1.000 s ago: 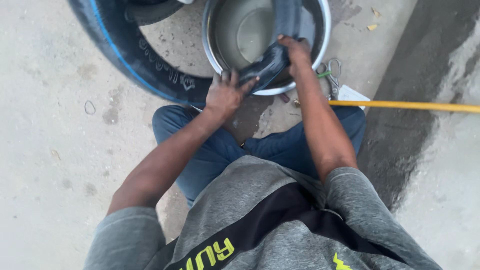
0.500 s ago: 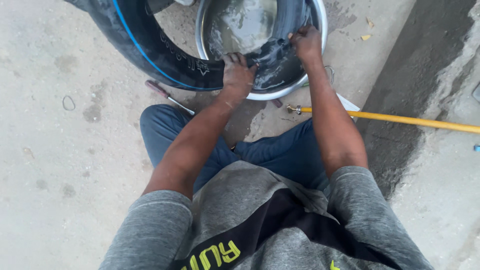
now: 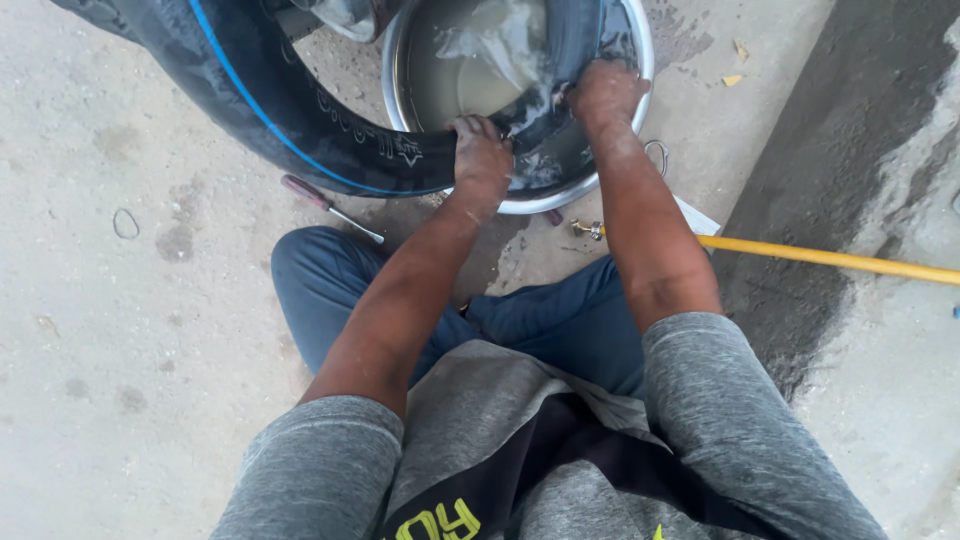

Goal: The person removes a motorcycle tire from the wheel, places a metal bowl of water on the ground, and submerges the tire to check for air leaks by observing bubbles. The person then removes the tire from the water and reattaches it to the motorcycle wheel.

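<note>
Your left hand (image 3: 480, 155): clamped on black inner tube (image 3: 300, 120) at basin's (image 3: 640, 60) 6 o'clock rim, as half second ago. Your right hand (image 3: 603, 92): gripping tube at 3 o'clock, pressed into water, unchanged. Tube loop now swung further toward 9 o'clock.

The floor (image 3: 130, 330) was bare concrete, pale grey and mottled with faint stains and small pits. To the right ran a darker band (image 3: 830, 190) — damp or rougher-looking — slanting from the top edge down toward the middle, and beyond it lay a lighter, uneven strip of concrete (image 3: 900, 400). A few yellowish scraps (image 3: 735, 65) lay on the ground near the top. Daylight fell soft and even — no hard shadows showed. No walls, windows or furniture came into view.
</note>
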Available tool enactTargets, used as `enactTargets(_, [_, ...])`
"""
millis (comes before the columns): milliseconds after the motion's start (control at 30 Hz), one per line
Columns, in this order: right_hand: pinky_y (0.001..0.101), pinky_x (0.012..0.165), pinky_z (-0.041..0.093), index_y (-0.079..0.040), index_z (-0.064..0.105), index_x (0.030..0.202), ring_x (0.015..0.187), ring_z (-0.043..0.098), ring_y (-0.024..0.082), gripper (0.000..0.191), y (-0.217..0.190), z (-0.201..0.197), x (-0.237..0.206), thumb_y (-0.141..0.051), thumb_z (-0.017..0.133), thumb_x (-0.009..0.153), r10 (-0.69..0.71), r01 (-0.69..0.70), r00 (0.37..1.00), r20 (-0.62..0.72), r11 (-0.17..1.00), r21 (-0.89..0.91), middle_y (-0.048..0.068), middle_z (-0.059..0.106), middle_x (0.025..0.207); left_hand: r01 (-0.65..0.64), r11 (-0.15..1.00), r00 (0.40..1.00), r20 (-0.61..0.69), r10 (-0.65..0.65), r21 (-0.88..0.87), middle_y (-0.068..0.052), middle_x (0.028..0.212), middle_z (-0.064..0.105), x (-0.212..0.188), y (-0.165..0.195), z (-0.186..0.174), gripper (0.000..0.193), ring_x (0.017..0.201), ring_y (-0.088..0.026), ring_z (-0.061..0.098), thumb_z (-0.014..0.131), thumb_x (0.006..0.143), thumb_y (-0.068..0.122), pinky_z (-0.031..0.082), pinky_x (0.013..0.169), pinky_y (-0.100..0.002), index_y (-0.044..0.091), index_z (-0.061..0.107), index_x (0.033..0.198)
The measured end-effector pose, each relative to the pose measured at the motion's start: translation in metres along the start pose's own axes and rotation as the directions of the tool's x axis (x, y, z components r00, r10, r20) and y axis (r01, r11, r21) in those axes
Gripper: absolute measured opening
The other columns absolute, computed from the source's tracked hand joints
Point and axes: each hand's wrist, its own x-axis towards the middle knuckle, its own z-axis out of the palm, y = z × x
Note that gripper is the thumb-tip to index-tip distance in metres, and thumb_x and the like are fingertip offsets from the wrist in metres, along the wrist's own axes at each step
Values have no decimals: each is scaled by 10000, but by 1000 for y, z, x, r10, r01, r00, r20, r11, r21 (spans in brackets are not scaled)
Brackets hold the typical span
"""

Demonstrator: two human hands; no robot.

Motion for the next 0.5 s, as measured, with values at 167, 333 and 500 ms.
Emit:
enactTargets(167, [547, 1003, 443, -139, 743, 1188, 1212, 613, 337, 650, -3, -1, 7, -630, 829, 771, 62, -61, 994, 94, 998, -5, 106, 699, 1236, -28, 1000, 998, 62, 28, -7, -274, 1441, 492, 8, 0, -1, 438, 1312, -501, 445, 436, 1030, 206, 356, 947, -685, 163, 564, 1446])
enactTargets(333, [522, 995, 441, -162, 732, 1182, 1217, 599, 317, 715, -6, -4, 14, -648, 872, 675, 106, -104, 985, 139, 994, -26, 81, 687, 1231, -53, 999, 998, 36, 53, 8, -282, 1455, 481, 12, -2, 2, 427, 1320, -506, 437, 423, 1043, 229, 346, 957, -677, 143, 575, 1432])
enactTargets(500, [510, 1010, 458, -164, 740, 1199, 1216, 625, 317, 669, -5, -4, 17, -607, 869, 715, 95, -94, 982, 161, 996, -14, 73, 709, 1237, -60, 998, 997, 45, 60, -2, -292, 1459, 486, 9, -2, 5, 442, 1328, -507, 446, 459, 1027, 207, 344, 977, -673, 145, 571, 1450])
